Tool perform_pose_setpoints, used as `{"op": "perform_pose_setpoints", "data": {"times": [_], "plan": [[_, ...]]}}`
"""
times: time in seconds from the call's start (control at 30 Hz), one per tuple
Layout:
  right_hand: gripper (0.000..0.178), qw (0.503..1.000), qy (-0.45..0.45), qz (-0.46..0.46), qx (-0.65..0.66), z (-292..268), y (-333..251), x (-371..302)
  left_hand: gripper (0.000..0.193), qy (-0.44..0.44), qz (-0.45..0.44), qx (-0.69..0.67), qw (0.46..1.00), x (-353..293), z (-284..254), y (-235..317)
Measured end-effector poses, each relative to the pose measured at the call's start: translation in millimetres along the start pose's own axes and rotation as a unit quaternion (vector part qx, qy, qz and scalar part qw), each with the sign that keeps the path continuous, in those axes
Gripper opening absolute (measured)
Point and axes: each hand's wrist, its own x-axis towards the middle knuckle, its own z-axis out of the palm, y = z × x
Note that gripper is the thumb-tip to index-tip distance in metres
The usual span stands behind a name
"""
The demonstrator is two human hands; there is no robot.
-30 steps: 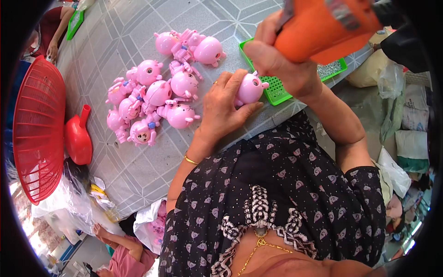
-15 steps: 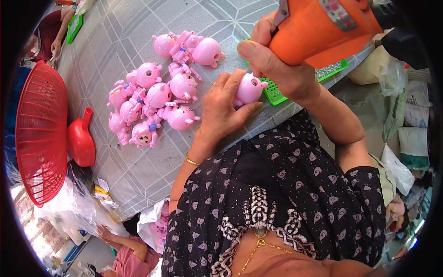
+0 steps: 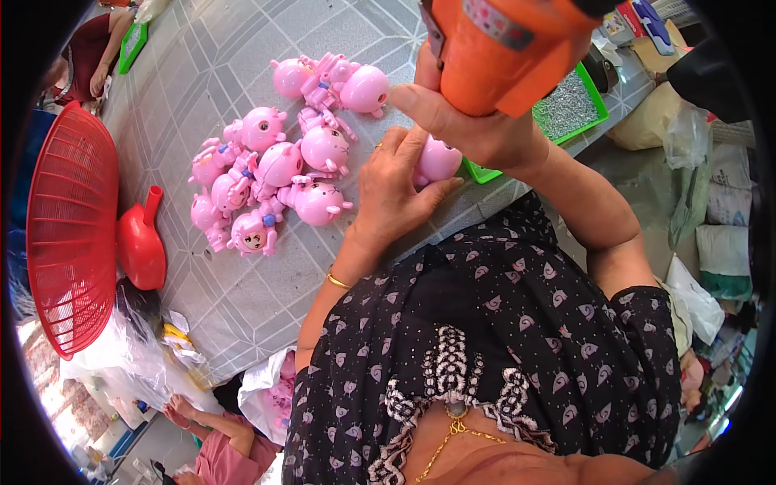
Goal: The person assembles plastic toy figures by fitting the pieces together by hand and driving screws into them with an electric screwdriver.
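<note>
My left hand [image 3: 396, 182] is closed around a pink toy figure [image 3: 441, 162] and steadies it on the table. Only the toy's rounded part shows past my fingers. My right hand [image 3: 493, 145] grips an orange power drill [image 3: 497, 69] above that toy. The drill's tip is hidden behind my right hand, so I cannot tell whether it touches the toy. Left of my left hand lies a loose group of pink toy figures [image 3: 279, 164], some with blue bits. Beyond my right wrist is a green tray [image 3: 598, 93] of small silvery metal pieces.
A large red slatted basket [image 3: 73, 234] stands at the table's left side, beside a red scoop [image 3: 144, 250]. Co-workers sit at far left and lower left, one near another green tray [image 3: 132, 47]. Plastic bags [image 3: 691, 295] crowd the right side.
My right hand and the drill have moved left and toward the toy, uncovering more of the green tray. My left hand stays nearly in place on the toy.
</note>
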Motion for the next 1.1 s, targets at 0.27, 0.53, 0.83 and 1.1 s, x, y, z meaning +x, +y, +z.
{"op": "perform_pose_setpoints", "data": {"times": [0.27,0.53,0.83,1.1], "plan": [[0.019,0.981,-0.037,0.102,0.160,-13.9,-10.8,1.8,0.074,-0.005,0.000,0.005,1.000,-0.9,0.2,-2.3],[0.021,0.913,0.141,0.226,0.308,-51.9,-25.0,-1.1,0.069,-0.017,-0.004,-0.007,1.000,-2.3,-2.0,5.8],[0.017,0.961,0.084,0.150,0.217,-65.2,2.8,-49.5,0.074,-0.035,-0.039,-0.040,0.998,-1.0,-1.6,-0.4],[0.018,0.965,0.086,0.130,0.212,-71.2,12.7,-60.0,0.074,-0.019,-0.036,-0.021,0.999,-1.9,2.7,0.5]]}}
